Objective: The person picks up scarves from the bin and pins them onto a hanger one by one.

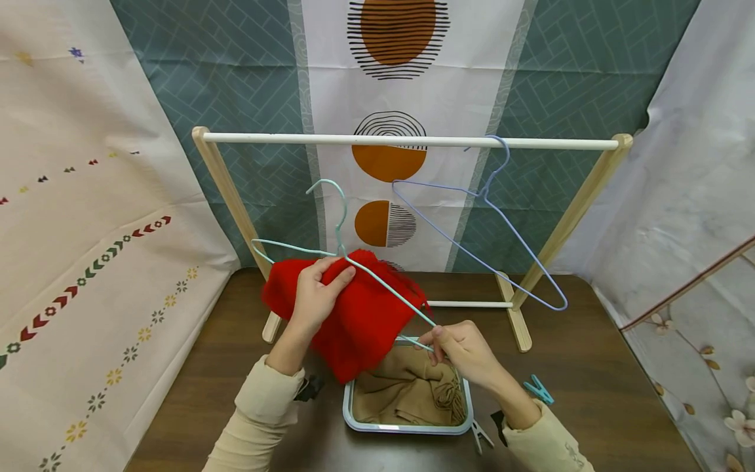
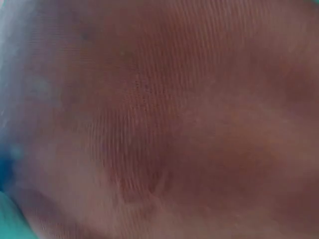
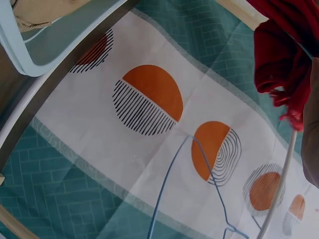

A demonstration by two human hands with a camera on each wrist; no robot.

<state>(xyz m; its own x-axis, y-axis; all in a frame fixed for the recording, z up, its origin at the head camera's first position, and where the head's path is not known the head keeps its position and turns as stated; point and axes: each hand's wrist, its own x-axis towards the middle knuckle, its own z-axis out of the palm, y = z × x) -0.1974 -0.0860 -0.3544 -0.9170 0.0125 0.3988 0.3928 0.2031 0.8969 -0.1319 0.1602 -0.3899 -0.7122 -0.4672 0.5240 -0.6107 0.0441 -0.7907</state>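
- Head view: with left hand (image 1: 315, 292), grips red cloth (image 1: 368, 311) between thumb and fingers, above left rear of basin (image 1: 407, 429).
- Also there: with right hand (image 1: 463, 351), pinches corner of mint hanger (image 1: 392, 292), above basin's right rear; shows blue hanger (image 1: 485, 192) farther behind basin, to the right.
- Left wrist view: too blurred, cannot tell fingers.
- Right wrist view: shows red cloth well apart from basin.
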